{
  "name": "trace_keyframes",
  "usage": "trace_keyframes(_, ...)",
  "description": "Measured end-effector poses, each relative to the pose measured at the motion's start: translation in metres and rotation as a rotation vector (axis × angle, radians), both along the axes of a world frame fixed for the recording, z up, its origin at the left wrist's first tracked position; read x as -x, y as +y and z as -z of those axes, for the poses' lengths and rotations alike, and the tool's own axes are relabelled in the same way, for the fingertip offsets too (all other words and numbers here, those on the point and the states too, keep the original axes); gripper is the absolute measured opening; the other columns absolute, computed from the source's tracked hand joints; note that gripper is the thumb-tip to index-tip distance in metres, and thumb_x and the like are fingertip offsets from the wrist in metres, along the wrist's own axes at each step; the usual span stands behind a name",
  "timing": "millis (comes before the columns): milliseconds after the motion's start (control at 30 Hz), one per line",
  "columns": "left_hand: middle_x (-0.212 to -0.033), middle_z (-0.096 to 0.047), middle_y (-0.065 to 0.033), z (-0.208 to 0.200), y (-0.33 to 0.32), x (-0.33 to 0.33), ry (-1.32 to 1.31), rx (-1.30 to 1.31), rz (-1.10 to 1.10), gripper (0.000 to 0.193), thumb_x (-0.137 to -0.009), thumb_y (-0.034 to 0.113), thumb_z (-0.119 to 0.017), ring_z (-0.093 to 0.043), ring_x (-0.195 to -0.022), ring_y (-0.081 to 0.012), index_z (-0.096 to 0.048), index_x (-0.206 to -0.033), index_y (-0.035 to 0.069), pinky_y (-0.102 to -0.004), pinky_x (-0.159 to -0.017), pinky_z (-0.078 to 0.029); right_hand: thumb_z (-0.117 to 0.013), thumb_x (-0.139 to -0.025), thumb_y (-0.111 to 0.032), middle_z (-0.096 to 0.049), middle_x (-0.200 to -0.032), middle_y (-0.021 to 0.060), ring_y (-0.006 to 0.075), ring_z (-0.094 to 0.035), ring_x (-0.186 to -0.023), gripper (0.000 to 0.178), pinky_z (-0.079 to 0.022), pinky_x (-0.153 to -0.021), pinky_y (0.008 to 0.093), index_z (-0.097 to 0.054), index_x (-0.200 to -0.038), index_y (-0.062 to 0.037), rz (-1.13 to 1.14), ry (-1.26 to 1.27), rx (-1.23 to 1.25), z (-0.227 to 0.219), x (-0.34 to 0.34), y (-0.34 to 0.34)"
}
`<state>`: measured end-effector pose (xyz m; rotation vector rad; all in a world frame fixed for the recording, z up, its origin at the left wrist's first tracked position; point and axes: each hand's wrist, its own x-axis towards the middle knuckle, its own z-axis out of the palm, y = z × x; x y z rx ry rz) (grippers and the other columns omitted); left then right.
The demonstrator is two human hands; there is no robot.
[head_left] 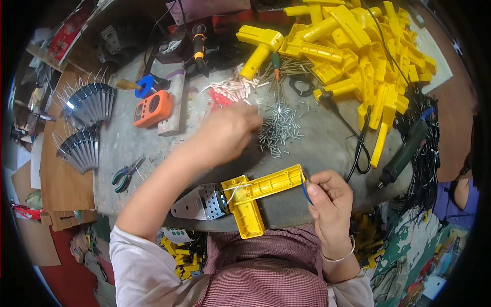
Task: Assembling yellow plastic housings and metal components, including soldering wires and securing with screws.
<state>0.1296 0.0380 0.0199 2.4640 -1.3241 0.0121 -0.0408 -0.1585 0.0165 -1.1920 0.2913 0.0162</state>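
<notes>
My left hand (pixel 229 132) reaches over the bench between a heap of small white and red sleeves (pixel 231 91) and a pile of small screws (pixel 279 128). Its fingers curl closed; whatever they hold is hidden. In front of me lies an opened yellow plastic housing (pixel 248 217), T-shaped, with white wires crossing its middle. A tapered perforated metal plate (pixel 197 203) joins its left side. At the end of the housing's right arm, my right hand (pixel 330 199) pinches a blue wire (pixel 306 188) between thumb and fingers.
Many yellow housings (pixel 353 46) are heaped at the far right. A dark green power screwdriver (pixel 404 153) lies on the right beside black cables. At left are pliers (pixel 125 175), an orange meter (pixel 152 108) and fanned metal plates (pixel 89 105). A green-handled screwdriver (pixel 276 62) stands behind the screws.
</notes>
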Motion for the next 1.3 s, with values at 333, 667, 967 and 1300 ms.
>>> trace_keyframes(333, -0.085, -0.063, -0.0112, -0.023, 0.002, 0.085, 0.362, 0.475, -0.178, 0.022, -0.071, -0.003, -0.066, -0.062, -0.081, -0.0305, -0.067, -0.091, 0.004, -0.0376, -0.073, -0.05, -0.066, -0.09, -0.01, -0.055, -0.069, -0.0072, -0.001, -0.042, -0.06, 0.012, -0.034, -0.053, 0.0176, -0.063, -0.088, 0.0012, 0.044, -0.154, 0.155, 0.0, -0.01, 0.029)
trace_keyframes(667, -0.084, -0.062, -0.0098, -0.036, 0.002, 0.119, -0.175, 0.246, -0.085, 0.03, -0.069, -0.001, -0.067, -0.06, -0.07, -0.0256, -0.068, -0.098, 0.004, -0.0352, -0.062, -0.05, -0.067, -0.08, -0.001, -0.037, -0.051, -0.0071, 0.0006, -0.03, -0.049, 0.004, -0.025, -0.044, 0.0226, -0.064, -0.078, -0.0015, -0.111, -0.165, 0.52, -0.006, -0.003, 0.028)
trace_keyframes(967, -0.096, -0.066, -0.0054, -0.016, 0.02, 0.112, 1.08, 0.917, -0.356, 0.029, -0.084, 0.018, -0.073, -0.062, -0.089, -0.0131, -0.064, -0.1, -0.003, -0.0273, -0.081, -0.05, -0.069, -0.085, -0.01, -0.041, -0.053, -0.0069, 0.0014, -0.032, -0.05, 0.011, -0.026, -0.046, 0.0223, -0.069, -0.09, -0.0008, -0.134, -0.205, 0.328, 0.006, -0.003, 0.021)
trace_keyframes(1300, -0.093, -0.066, -0.0049, -0.021, 0.022, 0.109, 1.211, 0.905, -0.363, 0.028, -0.081, 0.019, -0.076, -0.062, -0.087, -0.0129, -0.065, -0.097, -0.001, -0.0272, -0.08, -0.049, -0.069, -0.084, -0.01, -0.038, -0.053, -0.0068, 0.0023, -0.03, -0.05, 0.009, -0.025, -0.046, 0.0232, -0.069, -0.088, -0.0008, -0.162, -0.208, 0.375, 0.0, -0.002, 0.02)
